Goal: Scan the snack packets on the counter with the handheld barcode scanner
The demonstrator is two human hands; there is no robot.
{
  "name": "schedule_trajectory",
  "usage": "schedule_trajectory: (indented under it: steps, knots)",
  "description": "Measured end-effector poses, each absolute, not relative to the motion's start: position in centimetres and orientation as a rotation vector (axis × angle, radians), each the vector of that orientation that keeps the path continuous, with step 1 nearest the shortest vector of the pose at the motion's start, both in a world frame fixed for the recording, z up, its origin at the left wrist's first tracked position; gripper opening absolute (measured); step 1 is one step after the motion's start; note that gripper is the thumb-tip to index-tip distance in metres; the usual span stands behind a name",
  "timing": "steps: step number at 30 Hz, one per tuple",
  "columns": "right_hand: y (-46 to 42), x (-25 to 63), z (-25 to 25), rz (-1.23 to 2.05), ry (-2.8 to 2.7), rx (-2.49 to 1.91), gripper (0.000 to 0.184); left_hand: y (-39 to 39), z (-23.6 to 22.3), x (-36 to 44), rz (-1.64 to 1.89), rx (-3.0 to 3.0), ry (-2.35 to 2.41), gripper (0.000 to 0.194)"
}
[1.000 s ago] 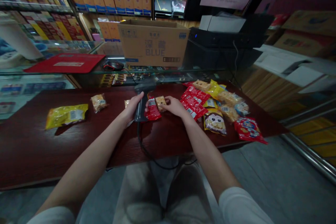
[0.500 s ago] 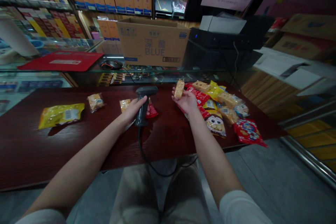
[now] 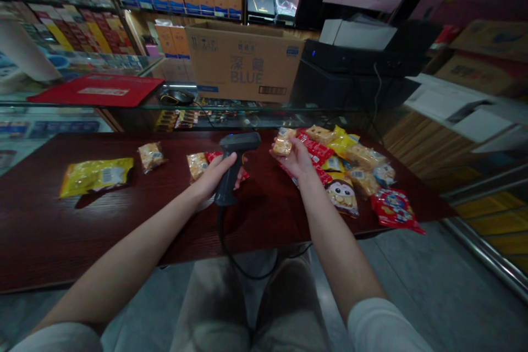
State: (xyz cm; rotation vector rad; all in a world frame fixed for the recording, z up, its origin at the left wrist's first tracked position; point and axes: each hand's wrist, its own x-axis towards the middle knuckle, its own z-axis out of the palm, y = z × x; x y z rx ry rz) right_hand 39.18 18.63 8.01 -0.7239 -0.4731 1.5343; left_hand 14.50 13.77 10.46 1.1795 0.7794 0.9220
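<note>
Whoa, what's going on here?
A person sits at a dark red wooden counter. Their left hand grips a black corded barcode scanner, and their right hand holds a small clear packet of golden biscuits. Bright red and yellow snack packets lie piled nearby.

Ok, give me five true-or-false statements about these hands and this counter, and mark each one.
1. The left hand holds a black corded barcode scanner by its grip. True.
2. The right hand is empty. False: it holds a small clear cracker packet.
3. The scanner's black cable runs down past the counter's near edge. True.
4. A tan cardboard box printed BLUE stands on the dark red wooden counter. False: it stands on the glass display case behind that counter.
5. A cartoon-face snack packet lies to the right of the right hand. True.
</note>
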Motion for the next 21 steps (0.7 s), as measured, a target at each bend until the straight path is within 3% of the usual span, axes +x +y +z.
schedule_trajectory:
  steps: [21]
  knots:
    - [17.5, 37.0, 8.2, 1.557, -1.082, -0.900, 0.033, 13.9, 10.7, 14.8, 0.846, 1.237, 0.816, 0.063]
